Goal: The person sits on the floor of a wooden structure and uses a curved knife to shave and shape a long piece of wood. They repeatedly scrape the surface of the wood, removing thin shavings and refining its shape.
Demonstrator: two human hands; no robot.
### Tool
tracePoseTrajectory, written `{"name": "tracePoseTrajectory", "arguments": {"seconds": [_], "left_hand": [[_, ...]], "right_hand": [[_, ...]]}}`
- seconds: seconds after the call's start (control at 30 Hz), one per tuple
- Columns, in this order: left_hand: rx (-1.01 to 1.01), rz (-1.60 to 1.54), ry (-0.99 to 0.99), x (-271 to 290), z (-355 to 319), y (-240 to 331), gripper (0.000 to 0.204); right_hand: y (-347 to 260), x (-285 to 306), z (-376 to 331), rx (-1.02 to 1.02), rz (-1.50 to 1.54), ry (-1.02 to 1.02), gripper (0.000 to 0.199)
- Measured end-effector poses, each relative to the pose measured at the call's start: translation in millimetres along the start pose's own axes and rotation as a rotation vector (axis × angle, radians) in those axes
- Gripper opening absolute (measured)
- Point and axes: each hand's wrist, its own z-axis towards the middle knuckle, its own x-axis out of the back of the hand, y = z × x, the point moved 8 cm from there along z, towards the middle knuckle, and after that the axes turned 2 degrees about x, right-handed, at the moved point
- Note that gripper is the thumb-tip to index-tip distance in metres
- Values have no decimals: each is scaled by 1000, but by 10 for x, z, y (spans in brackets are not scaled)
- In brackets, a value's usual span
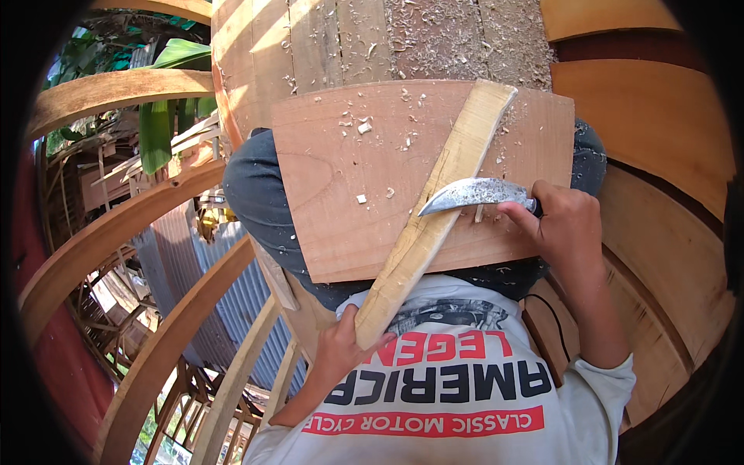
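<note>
Left grip (342,342) clasped near end of wooden strip (412,252); strip spanned board (333,225), near edge to far edge. Right grip (570,218) held curved knife (477,192), blade over strip.

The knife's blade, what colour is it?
The blade is silvery grey with dark specks; head view.

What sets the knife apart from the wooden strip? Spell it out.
The knife has a curved, mottled silver blade; the wooden strip is pale yellow-brown and nearly straight. The wooden strip is clearly longer than the knife. The right hand holds the knife by its handle; the left hand holds the wooden strip by its near end. Shared: each is held in one hand.
</note>
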Motion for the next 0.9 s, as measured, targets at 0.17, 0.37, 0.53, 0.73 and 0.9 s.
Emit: {"name": "tracePoseTrajectory", "arguments": {"seconds": [0.17, 0.37, 0.53, 0.73, 0.9], "left_hand": [[28, 31, -13, -42, -5, -55, 60], [65, -4, -55, -21, 52, -72, 62], [103, 2, -145, -68, 56, -131, 60], [29, -56, -98, -4, 131, -32, 59], [17, -29, -101, 8, 133, 27, 59]], "right_hand": [[361, 86, 212, -151, -102, 66, 69], [713, 333, 205, -401, -99, 20, 69], [-117, 55, -79, -86, 64, -30, 57], [-56, -57, 84, -39, -23, 61, 61], [481, 187, 451, -154, -178, 138, 70]]}}
